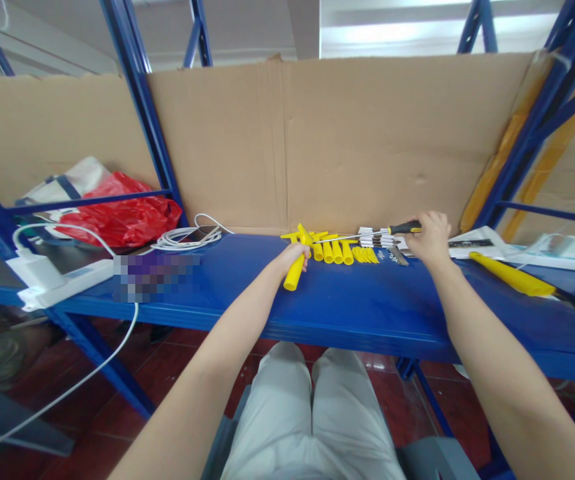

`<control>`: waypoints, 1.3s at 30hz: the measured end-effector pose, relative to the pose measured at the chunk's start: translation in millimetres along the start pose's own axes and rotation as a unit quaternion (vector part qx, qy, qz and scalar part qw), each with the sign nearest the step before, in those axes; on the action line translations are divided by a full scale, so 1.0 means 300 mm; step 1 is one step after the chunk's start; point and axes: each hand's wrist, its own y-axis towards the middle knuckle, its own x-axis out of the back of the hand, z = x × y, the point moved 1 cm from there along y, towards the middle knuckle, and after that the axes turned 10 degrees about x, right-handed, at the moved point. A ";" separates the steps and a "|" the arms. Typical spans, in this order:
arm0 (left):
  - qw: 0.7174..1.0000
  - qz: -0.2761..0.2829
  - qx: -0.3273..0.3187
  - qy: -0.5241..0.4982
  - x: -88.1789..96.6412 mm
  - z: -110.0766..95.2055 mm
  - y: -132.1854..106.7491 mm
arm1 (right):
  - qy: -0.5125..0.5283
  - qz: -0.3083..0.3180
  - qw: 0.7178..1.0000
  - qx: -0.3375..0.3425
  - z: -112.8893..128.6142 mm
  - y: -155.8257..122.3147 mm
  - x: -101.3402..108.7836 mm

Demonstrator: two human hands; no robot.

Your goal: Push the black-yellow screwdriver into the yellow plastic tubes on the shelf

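My left hand (294, 259) is wrapped round a yellow plastic handle (294, 273), its hollow end pointing toward me and its crosspiece away. In my right hand (428, 239) is a screwdriver (403, 228) with a black and yellow grip. Its long shaft runs left, and the tip is at the handle near my left fingers; whether it touches a screw is too small to tell. Between the hands lie several similar yellow handles (337, 251) in a row, with small flat yellow pieces (366, 255) beside them. White and black strips (374, 237) lie behind, near some small metal parts (398, 255).
A cardboard panel (367, 140) backs the blue shelf (367, 313). On the left are a white power strip (74, 283), a coiled white cable (184, 238) and a red plastic bag (122, 210). A long yellow piece (512, 275) lies at right.
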 end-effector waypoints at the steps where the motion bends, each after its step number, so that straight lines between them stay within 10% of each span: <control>1: 1.000 0.001 0.007 -0.004 0.000 0.000 0.001 | 0.002 -0.001 1.000 0.001 0.000 0.000 0.000; 19: 0.993 0.038 0.098 -0.050 0.003 -0.043 -0.061 | -0.014 0.016 1.000 0.012 -0.033 -0.013 -0.007; 39: 0.998 -0.046 0.028 0.031 -0.015 -0.039 -0.093 | 0.077 -0.034 0.995 -0.048 -0.082 -0.015 -0.053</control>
